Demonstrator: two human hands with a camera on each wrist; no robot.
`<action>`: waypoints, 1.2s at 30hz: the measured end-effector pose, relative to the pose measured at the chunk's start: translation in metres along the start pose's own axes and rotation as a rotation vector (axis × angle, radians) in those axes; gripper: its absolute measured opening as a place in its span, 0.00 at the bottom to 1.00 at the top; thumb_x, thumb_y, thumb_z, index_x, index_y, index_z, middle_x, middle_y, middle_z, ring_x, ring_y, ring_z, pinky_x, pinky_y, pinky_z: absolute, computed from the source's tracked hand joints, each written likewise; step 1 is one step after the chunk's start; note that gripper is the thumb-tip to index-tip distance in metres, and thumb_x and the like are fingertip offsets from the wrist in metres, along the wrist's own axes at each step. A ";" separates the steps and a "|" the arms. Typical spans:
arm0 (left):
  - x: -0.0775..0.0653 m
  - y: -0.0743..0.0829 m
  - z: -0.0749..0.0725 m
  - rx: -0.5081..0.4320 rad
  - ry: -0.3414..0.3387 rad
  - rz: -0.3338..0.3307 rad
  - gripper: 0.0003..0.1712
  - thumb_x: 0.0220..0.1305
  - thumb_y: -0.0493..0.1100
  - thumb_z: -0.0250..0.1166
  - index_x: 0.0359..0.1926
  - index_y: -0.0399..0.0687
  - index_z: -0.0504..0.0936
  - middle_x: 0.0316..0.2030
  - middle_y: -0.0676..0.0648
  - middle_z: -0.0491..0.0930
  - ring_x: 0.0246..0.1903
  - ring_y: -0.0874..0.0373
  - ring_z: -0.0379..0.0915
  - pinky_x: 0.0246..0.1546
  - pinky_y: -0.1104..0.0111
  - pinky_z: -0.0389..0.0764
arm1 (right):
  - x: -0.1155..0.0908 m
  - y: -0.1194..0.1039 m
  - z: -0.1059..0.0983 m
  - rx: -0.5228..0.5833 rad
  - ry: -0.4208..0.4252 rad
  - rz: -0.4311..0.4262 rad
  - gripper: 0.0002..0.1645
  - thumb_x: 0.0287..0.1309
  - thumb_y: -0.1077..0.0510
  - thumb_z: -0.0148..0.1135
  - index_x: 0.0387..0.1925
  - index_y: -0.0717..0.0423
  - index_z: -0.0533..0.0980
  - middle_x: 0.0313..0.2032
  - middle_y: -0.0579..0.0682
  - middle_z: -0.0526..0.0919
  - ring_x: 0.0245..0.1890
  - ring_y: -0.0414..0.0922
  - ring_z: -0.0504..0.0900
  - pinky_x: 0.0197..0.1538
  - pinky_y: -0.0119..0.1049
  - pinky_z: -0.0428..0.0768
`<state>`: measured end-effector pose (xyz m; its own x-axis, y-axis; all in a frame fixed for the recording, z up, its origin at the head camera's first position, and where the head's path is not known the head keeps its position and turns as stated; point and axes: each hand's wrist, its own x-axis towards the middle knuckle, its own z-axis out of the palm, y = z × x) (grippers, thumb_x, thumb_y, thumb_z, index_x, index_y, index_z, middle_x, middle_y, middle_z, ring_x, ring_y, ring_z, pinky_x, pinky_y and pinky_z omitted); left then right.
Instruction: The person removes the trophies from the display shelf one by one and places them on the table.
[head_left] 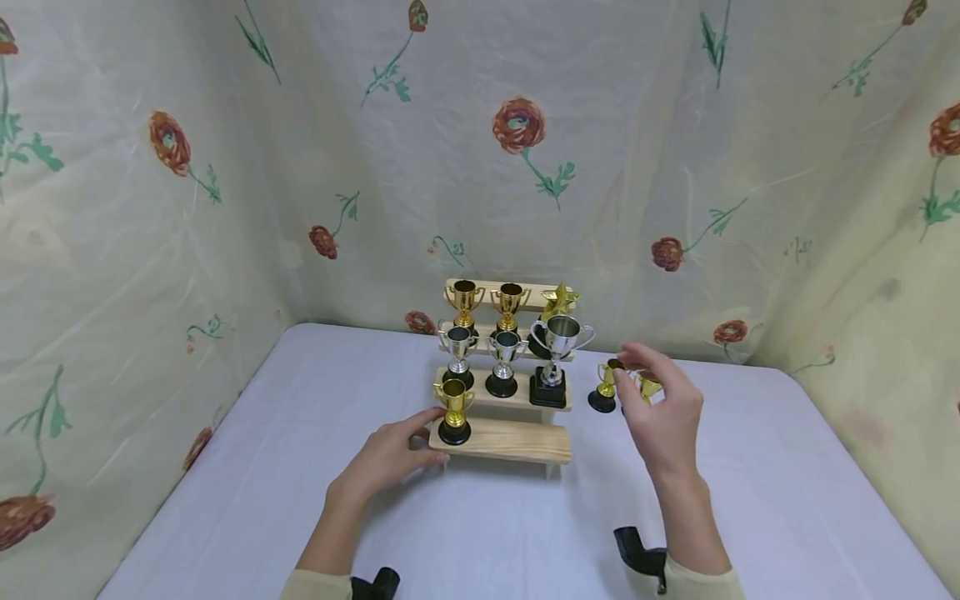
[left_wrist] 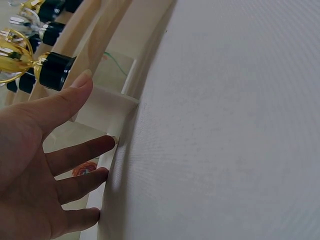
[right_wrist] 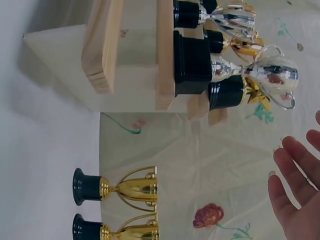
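Note:
My left hand [head_left: 386, 457] touches the left end of the stepped wooden rack's lowest shelf [head_left: 510, 439]. In the left wrist view its thumb rests at the board's edge beside a small gold trophy cup [left_wrist: 56, 71], and the other fingers spread low along the rack's side. That cup stands upright at the shelf's left end. To the rack's right, my right hand [head_left: 667, 421] hovers with fingers bent and apart, holding nothing. It partly hides two small gold trophy cups in the head view. The right wrist view shows both, one cup [right_wrist: 137, 190] beside another [right_wrist: 137, 233], on the table.
On the second shelf stand two small silver cups, one at the left [head_left: 458, 343], and a larger silver cup [head_left: 561, 337]. Behind them are two gold cups, one in the middle [head_left: 508, 300], and a gold star trophy [head_left: 559, 300]. A flowered curtain [head_left: 600, 167] hangs behind the white-covered table [head_left: 262, 467].

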<state>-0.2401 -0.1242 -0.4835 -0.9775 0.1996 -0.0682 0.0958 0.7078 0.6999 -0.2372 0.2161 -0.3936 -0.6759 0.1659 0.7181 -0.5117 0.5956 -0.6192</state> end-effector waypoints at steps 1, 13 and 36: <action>0.000 0.000 0.000 0.001 0.001 0.001 0.41 0.54 0.61 0.73 0.69 0.76 0.68 0.51 0.51 0.85 0.58 0.47 0.77 0.57 0.44 0.73 | 0.000 -0.002 0.000 0.007 0.000 -0.009 0.18 0.58 0.66 0.67 0.52 0.57 0.81 0.43 0.54 0.88 0.45 0.29 0.79 0.51 0.22 0.73; 0.001 0.000 -0.001 0.005 0.003 0.000 0.42 0.53 0.62 0.73 0.69 0.75 0.68 0.50 0.51 0.85 0.57 0.48 0.77 0.56 0.44 0.73 | -0.005 -0.020 0.010 0.058 -0.034 -0.144 0.19 0.54 0.70 0.68 0.49 0.59 0.83 0.39 0.55 0.88 0.41 0.43 0.82 0.49 0.23 0.73; -0.001 0.002 -0.001 0.013 0.000 0.007 0.41 0.54 0.62 0.73 0.69 0.76 0.68 0.52 0.50 0.84 0.59 0.46 0.76 0.58 0.43 0.72 | -0.016 -0.034 0.029 0.103 -0.209 -0.126 0.23 0.55 0.66 0.71 0.53 0.54 0.81 0.41 0.52 0.88 0.41 0.45 0.84 0.47 0.30 0.76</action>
<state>-0.2394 -0.1238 -0.4815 -0.9768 0.2045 -0.0632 0.1049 0.7149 0.6914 -0.2241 0.1701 -0.3934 -0.6928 -0.0773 0.7170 -0.6431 0.5161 -0.5657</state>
